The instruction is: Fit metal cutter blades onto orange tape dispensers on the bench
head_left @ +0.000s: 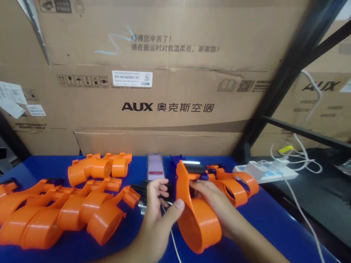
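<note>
My right hand grips an orange plastic part from its right side. The part has a wide round ring below and a flat arm rising above it, with a black piece at the top. Just left of it is my left hand, its thumb stretched toward the ring's edge and its fingers loosely curled and apart. Whether that thumb touches the ring I cannot tell. Small dark items lie behind my left fingers, partly hidden. A white cable runs down beneath my hands.
Several similar orange parts lie in rows on the blue table at left; more orange parts lie at right. A phone leans at the back. Beyond stand a cardboard box, a black post and a power strip.
</note>
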Demonstrator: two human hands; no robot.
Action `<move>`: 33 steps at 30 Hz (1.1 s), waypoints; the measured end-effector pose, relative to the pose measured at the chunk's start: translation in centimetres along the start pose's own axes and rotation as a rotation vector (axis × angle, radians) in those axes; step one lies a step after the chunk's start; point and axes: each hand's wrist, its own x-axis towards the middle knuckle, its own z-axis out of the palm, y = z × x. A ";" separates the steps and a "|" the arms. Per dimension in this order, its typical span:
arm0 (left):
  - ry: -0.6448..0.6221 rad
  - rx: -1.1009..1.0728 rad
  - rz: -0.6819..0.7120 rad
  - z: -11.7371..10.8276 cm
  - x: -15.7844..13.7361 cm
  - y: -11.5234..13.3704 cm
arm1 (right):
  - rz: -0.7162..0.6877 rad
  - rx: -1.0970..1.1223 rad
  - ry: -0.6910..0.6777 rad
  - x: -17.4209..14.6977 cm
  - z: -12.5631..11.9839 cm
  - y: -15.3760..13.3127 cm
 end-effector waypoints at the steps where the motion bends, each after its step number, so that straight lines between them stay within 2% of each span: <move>1: 0.002 -0.063 -0.040 -0.3 0.2 -0.5 | -0.008 -0.041 -0.032 -0.1 0.2 0.0; 4: -0.052 -0.177 -0.125 -1.2 0.6 -1.3 | -0.058 -0.164 -0.162 -0.3 1.4 0.1; 6: -0.020 -0.190 -0.141 -1.9 0.7 -1.5 | -0.068 -0.217 -0.242 -0.4 2.5 0.4; 11: 0.066 -0.304 -0.211 -3.3 1.5 -1.9 | 0.047 -0.240 -0.365 -0.3 3.9 1.9; 17: 0.194 -0.320 -0.269 -3.6 1.7 -2.1 | -0.128 -0.357 -0.260 -0.2 3.8 2.8; 22: 0.188 -0.301 -0.275 -3.8 1.5 -2.5 | -0.256 -0.450 -0.195 -0.5 4.1 2.4; 25: 0.177 -0.247 -0.251 -4.0 1.6 -2.5 | -0.265 -0.473 -0.193 -0.7 4.3 2.4; 30: 0.081 -0.195 -0.194 -4.1 1.7 -2.1 | -0.258 -0.468 -0.188 -0.8 4.4 2.6; 33: 0.084 -0.189 -0.202 -4.0 1.5 -2.1 | -0.258 -0.473 -0.195 -0.8 4.4 2.7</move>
